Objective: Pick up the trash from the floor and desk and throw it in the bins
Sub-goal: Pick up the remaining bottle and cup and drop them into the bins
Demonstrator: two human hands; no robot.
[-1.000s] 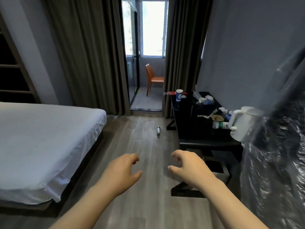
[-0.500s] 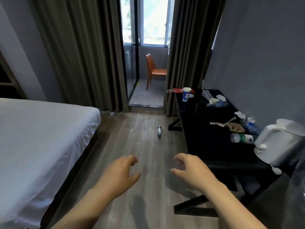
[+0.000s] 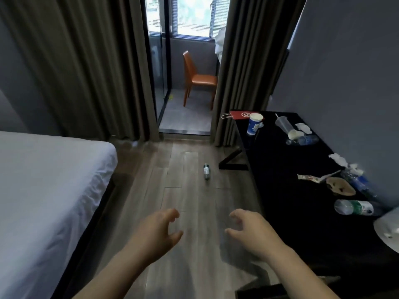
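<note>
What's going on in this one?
A person stands in a bedroom with the left hand and right hand held out in front, both loosely curled and holding nothing. A small bottle lies on the wood floor ahead. The black desk on the right holds a paper cup, a plastic bottle on its side and tissues. No trash is in hand.

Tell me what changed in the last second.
The view moved forward: the bottle on the floor and the desk are nearer, and the kettle has slid to the right edge. Nothing was picked up. The left hand and right hand stay empty, fingers loosely curled.
</note>
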